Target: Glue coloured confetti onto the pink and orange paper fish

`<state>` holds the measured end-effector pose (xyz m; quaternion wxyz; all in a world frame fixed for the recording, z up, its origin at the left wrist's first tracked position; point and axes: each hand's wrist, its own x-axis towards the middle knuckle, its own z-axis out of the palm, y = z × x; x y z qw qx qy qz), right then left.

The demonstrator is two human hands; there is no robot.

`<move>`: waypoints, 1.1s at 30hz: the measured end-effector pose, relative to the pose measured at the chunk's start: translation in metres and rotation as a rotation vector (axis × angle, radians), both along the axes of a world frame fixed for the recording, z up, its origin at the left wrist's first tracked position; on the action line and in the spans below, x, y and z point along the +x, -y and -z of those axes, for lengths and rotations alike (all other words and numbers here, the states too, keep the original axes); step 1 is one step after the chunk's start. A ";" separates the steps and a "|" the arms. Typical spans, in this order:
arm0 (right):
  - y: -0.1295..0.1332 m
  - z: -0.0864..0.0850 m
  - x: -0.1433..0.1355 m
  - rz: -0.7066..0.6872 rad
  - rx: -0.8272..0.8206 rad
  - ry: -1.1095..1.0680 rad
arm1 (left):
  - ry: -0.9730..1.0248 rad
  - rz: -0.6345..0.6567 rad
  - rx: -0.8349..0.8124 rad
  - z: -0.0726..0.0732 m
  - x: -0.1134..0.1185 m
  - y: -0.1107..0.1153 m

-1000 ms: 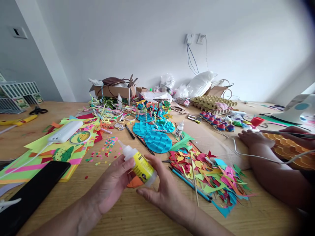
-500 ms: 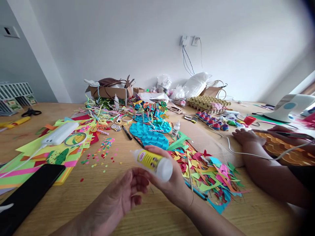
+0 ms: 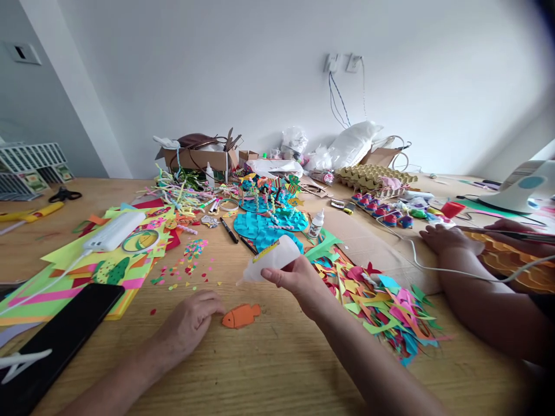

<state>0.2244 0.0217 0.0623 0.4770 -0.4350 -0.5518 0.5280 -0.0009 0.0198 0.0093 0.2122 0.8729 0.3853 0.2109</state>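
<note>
A translucent white glue bottle [image 3: 281,254] with a yellow label is tilted, its nozzle pointing down and to the left. My right hand [image 3: 299,283] is closed around it, thumb along its near side. An orange paper fish [image 3: 240,316] with a drawn eye and gill line lies flat on the table below the nozzle. Beside its head rests my left hand [image 3: 193,320], fingers bent and loosely apart from the thumb, fingertips at the fish's edge. Nothing shows in that hand.
Colourful paper scraps [image 3: 385,300] lie to the right. A blue paper craft base [image 3: 269,225] stands ahead, with a small glue bottle [image 3: 317,224] beside it. A black phone [image 3: 65,341] lies left. Another person's arm [image 3: 468,289] rests at the right.
The orange fish now shows on the table; earlier it was out of sight. My left hand has moved left and down to it. My right hand has turned the bottle nozzle downward.
</note>
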 end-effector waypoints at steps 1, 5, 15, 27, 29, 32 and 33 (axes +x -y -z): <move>0.001 0.002 -0.001 -0.002 0.010 0.006 | 0.005 0.006 0.011 0.001 -0.001 0.000; 0.006 0.010 -0.006 0.010 0.070 0.080 | 0.019 0.043 0.021 -0.001 -0.002 0.000; 0.016 0.019 -0.016 -0.053 0.282 0.344 | -0.058 0.161 0.007 0.001 -0.002 0.000; 0.015 0.021 -0.020 -0.050 0.316 0.381 | -0.056 0.189 -0.016 0.008 -0.003 0.002; 0.014 0.020 -0.021 -0.053 0.316 0.385 | -0.053 0.193 -0.003 0.008 -0.003 0.003; 0.014 0.019 -0.022 -0.048 0.322 0.409 | -0.043 0.183 -0.002 0.009 -0.003 0.003; 0.014 0.020 -0.023 -0.048 0.325 0.409 | -0.040 0.177 -0.004 0.009 -0.003 0.003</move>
